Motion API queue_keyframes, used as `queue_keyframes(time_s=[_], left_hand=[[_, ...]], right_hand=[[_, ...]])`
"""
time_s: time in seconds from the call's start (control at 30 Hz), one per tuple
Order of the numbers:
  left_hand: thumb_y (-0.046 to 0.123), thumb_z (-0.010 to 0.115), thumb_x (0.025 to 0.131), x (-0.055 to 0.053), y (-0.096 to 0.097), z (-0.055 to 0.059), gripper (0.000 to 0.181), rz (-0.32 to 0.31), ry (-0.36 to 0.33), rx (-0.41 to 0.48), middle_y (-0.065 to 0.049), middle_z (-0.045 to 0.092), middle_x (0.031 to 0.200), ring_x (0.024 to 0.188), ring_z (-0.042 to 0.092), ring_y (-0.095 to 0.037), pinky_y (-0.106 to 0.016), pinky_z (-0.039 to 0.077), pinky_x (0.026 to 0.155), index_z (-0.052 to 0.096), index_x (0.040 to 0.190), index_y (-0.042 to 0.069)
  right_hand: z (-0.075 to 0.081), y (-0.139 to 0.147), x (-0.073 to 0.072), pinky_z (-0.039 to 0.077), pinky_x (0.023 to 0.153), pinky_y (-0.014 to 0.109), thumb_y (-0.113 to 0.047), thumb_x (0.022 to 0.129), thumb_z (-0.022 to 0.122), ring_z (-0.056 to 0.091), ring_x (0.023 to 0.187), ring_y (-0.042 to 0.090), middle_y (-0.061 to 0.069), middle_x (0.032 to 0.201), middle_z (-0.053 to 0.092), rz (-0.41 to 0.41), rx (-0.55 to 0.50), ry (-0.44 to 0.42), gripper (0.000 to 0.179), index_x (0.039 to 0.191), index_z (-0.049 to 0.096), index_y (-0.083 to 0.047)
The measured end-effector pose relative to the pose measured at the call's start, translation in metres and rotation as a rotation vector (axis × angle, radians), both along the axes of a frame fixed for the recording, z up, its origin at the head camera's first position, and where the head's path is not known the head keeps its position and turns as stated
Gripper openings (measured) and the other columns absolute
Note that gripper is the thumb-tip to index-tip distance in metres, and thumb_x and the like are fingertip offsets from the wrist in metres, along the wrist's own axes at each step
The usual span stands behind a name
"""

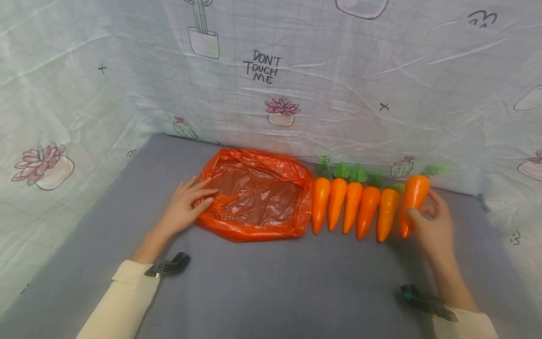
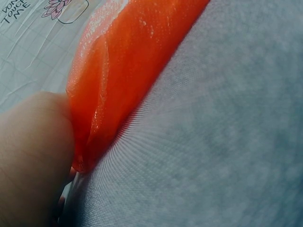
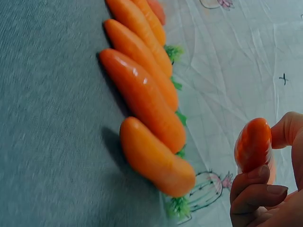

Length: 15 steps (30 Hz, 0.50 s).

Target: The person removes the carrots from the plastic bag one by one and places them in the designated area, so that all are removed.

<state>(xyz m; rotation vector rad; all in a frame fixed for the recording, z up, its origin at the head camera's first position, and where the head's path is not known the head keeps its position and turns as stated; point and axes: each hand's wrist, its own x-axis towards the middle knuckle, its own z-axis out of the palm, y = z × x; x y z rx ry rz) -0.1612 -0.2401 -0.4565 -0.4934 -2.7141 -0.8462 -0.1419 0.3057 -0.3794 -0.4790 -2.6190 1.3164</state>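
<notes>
An orange-red plastic bag (image 1: 258,193) lies spread open on the grey surface. My left hand (image 1: 182,207) rests on the bag's left rim with its fingers fairly straight. In the left wrist view, the bag's side (image 2: 128,56) rises beside part of that hand. To the right of the bag, several orange carrots (image 1: 368,212) with green tops lie side by side, tips toward me. Past the row's right end, my right hand (image 1: 438,226) grips another carrot (image 1: 417,190) between thumb and fingers. The right wrist view shows this held carrot (image 3: 253,144) off the surface.
A grey cloth surface (image 1: 288,287) stretches in front of the bag and carrots. Behind them stands a pale printed fabric backdrop (image 1: 338,103), which also hangs along the left and right sides. The carrot tops lie near its lower edge.
</notes>
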Motion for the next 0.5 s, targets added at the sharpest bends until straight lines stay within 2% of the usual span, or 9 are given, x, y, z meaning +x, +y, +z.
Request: queue_keyframes(time_s=[0.2,0.37,0.5], left_hand=[[0.03,0.06,0.095,0.0,0.0,0.0,0.034,0.0,-0.002,-0.001,-0.014,0.044,0.144,0.139,0.022,-0.044,-0.059,0.007,0.111,0.066,0.123,0.011],[0.03,0.06,0.094,0.001,0.001,0.001,0.034,-0.001,-0.003,-0.003,-0.014,0.044,0.145,0.139,0.022,-0.044,-0.059,0.007,0.111,0.066,0.123,0.011],[0.029,0.06,0.094,0.002,0.001,0.002,0.034,0.001,-0.003,-0.003,-0.015,0.044,0.144,0.138,0.022,-0.044,-0.06,0.007,0.111,0.066,0.123,0.011]], right_hand=[[-0.008,0.01,0.003,0.044,0.05,0.024,-0.03,0.095,0.05,0.045,0.057,0.013,0.004,0.1,0.044,-0.022,0.01,-0.06,0.072,0.155,0.012,-0.016],[-0.017,0.017,0.004,0.047,0.053,0.025,-0.029,0.095,0.051,0.048,0.06,0.012,0.003,0.096,0.046,-0.032,-0.034,-0.069,0.073,0.154,0.011,-0.014],[-0.022,0.022,0.003,0.044,0.05,0.026,-0.029,0.094,0.051,0.047,0.059,0.013,0.003,0.093,0.047,-0.035,-0.019,-0.076,0.074,0.154,0.011,-0.011]])
